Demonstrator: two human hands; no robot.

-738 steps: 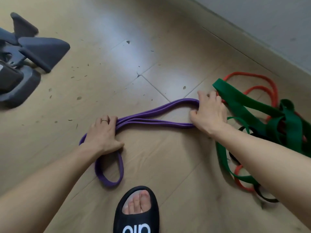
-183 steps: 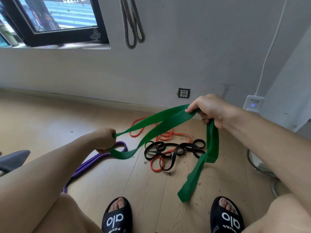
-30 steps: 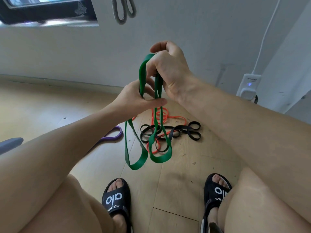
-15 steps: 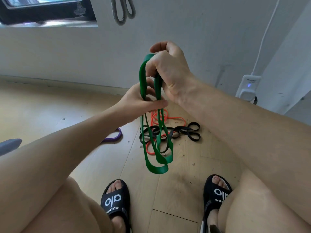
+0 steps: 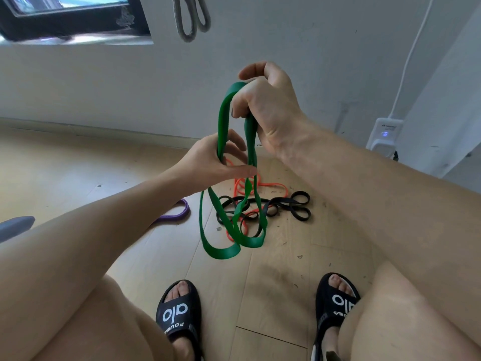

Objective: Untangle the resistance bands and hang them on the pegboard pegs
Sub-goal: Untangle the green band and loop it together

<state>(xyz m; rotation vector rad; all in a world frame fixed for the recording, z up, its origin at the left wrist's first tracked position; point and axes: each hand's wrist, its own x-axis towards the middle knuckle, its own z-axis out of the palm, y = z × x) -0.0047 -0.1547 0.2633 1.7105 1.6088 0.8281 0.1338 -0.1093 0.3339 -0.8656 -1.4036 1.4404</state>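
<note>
Two hands hold one green band point(image 5: 224, 121) up in front of the wall point(image 5: 312, 48). The right hand point(image 5: 265, 105), higher, has its fingers curled round the folded top of the band; the left hand point(image 5: 218, 162), lower, pinches the hanging strands between thumb and fingers. Below the hands the band drops in two loops that end just above the wooden floor point(image 5: 78, 173). On the floor behind those loops lie a black band point(image 5: 296, 209) and an orange band point(image 5: 270, 185), tangled together, and a purple band point(image 5: 177, 214) farther left. A grey band point(image 5: 191, 19) hangs on the wall by the window point(image 5: 70, 19). Two black slippers point(image 5: 177, 316) show below.
</note>
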